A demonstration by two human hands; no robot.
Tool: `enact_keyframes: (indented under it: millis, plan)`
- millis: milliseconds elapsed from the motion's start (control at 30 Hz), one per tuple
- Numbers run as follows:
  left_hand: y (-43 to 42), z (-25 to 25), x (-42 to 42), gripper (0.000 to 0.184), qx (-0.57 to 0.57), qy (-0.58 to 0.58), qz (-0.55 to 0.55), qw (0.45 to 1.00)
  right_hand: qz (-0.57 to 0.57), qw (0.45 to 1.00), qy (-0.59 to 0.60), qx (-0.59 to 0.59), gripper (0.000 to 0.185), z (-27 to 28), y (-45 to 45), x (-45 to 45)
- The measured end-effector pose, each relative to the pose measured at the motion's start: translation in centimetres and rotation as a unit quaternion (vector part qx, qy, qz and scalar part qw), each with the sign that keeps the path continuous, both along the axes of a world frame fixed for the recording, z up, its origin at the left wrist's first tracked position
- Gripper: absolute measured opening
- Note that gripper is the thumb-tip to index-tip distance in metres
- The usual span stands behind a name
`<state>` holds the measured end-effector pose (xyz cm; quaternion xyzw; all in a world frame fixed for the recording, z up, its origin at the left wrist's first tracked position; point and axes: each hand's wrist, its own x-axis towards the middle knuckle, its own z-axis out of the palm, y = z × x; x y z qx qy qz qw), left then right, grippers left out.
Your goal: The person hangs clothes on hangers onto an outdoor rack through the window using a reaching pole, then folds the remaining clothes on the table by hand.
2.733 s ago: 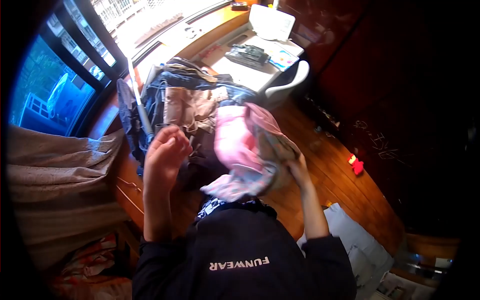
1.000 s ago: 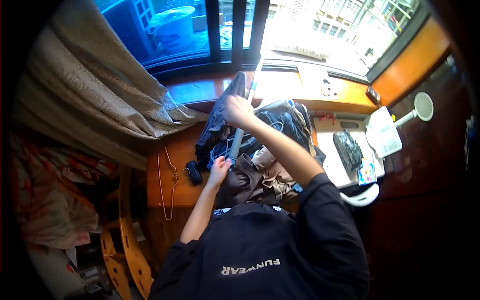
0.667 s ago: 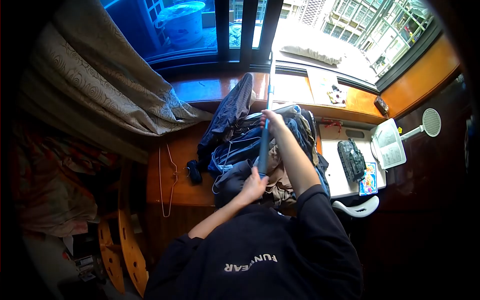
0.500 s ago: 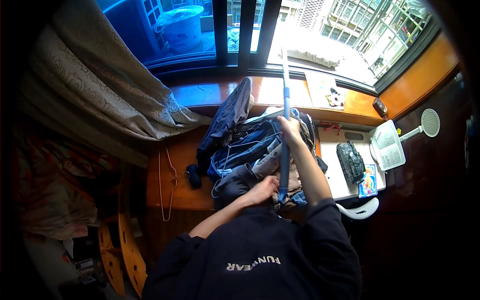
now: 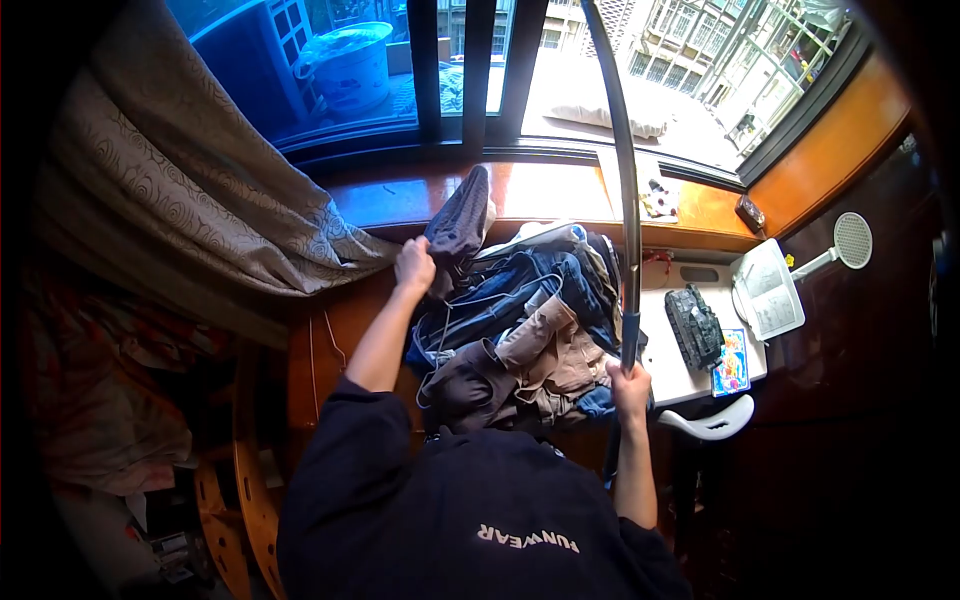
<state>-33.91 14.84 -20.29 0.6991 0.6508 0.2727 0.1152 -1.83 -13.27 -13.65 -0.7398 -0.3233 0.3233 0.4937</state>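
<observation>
My left hand point(image 5: 415, 266) is closed on the edge of a dark patterned garment point(image 5: 460, 222), which rises toward the window sill. My right hand point(image 5: 629, 388) wraps round a long dark pole point(image 5: 628, 215) with a blue collar, near its lower part. The pole reaches up past the window's top edge. Between my hands lies a heap of clothes: dark blue jeans point(image 5: 505, 287), beige trousers point(image 5: 555, 350) and a dark grey garment point(image 5: 468, 385). Thin wire hangers point(image 5: 468, 303) stick out among them.
A white table point(image 5: 680, 368) on the right holds a dark toy tank point(image 5: 693, 325), a bright picture card point(image 5: 732, 362) and a white desk lamp point(image 5: 770, 292). A patterned curtain point(image 5: 240, 200) hangs left. Ahead is the wooden sill point(image 5: 390, 195). A wire hanger point(image 5: 313, 355) lies left of the heap.
My left hand has moved from the front of the heap up to the dark patterned garment. My right hand has come down and now grips lower on the pole, which has swung right.
</observation>
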Motion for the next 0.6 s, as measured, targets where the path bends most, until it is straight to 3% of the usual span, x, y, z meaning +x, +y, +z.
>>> enact_keyframes:
  millis: [100,133,233,367,500,600]
  plan:
    - [2.6,5.3,-2.5,0.012,0.189,-0.09,0.012,0.978,-0.009,0.999,-0.023,0.021,0.029,-0.9,-1.5,-0.7]
    - [2.0,9.2,-3.1,0.012,0.215,-0.086,0.039,0.972,-0.009,0.999,-0.04,0.026,0.029,-1.1,-2.0,-1.0]
    - [3.0,13.3,-6.2,0.008,0.34,-0.125,0.096,0.927,-0.018,0.999,-0.015,0.022,0.031,-1.7,-2.6,-1.2]
    - [2.2,16.3,-8.4,0.011,0.305,-0.234,0.129,0.914,-0.025,0.999,0.005,0.039,0.029,-2.3,-2.4,-1.6]
    - [2.2,19.2,-7.5,0.011,0.311,-0.254,0.075,0.913,-0.023,0.998,0.033,0.046,0.028,-2.1,-0.9,-2.8]
    - [3.4,18.8,-5.6,0.011,0.275,-0.188,0.043,0.942,0.004,0.998,0.027,0.049,0.027,-2.7,0.1,-3.0]
